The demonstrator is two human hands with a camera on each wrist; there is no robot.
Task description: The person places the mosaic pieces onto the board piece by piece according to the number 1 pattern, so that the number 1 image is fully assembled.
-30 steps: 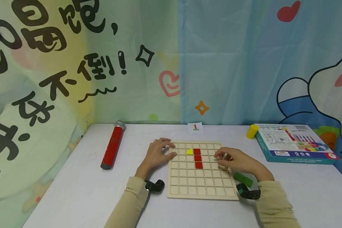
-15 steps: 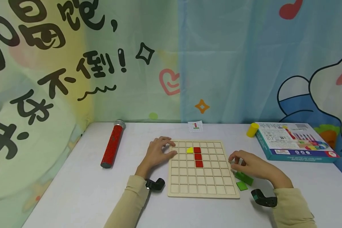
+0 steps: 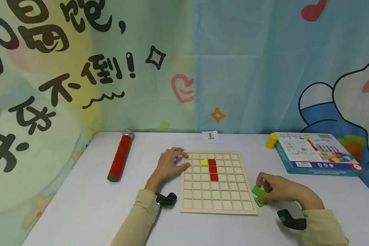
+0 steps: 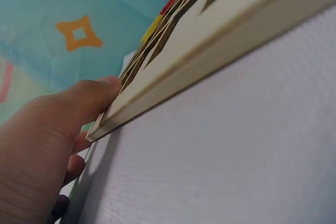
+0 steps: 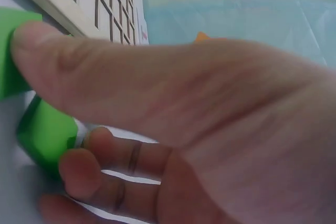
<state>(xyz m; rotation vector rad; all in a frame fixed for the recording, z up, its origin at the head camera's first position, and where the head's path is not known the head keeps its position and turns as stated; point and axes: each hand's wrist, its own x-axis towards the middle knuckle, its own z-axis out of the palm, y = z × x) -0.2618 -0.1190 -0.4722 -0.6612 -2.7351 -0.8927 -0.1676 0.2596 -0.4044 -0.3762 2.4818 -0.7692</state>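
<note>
- Head view shows a wooden grid board (image 3: 218, 201) lying flat on the white surface (image 3: 80, 205), with both of the person's hands beside it.
- At the board's 3 o'clock edge, toward its near corner, the right hand (image 3: 279, 189) has its thumb and fingers curled onto green tiles (image 3: 258, 191); one tile is pinched at the fingertips and another lies flat on the surface just under them.
- Right wrist view confirms it: the thumb presses over one of the green tiles (image 5: 44, 132), with the curled fingers beneath it, and the board's edge sits just beyond.
- At the board's 10 o'clock corner, the left hand (image 3: 169, 165) rests with relaxed fingers, the thumb touching the board's left edge and the fingertips on its far-left cells; it grips nothing.
- Left wrist view shows that hand's thumb (image 4: 89, 98) pressed against the side of the board (image 4: 210, 51).
- On the board, three red tiles (image 3: 213, 169) fill a short column in the far half, and a yellow piece (image 3: 204, 162) sits in the cell just at 9 o'clock of the top red one.
- A red glittery tube (image 3: 119, 160) lies on the surface well off at the board's 9 o'clock.
- A small pattern card (image 3: 210, 136) stands at the board's 12 o'clock.
- A yellow cylinder (image 3: 272, 140) and a printed game box (image 3: 316, 153) sit at about 2 o'clock.
</note>
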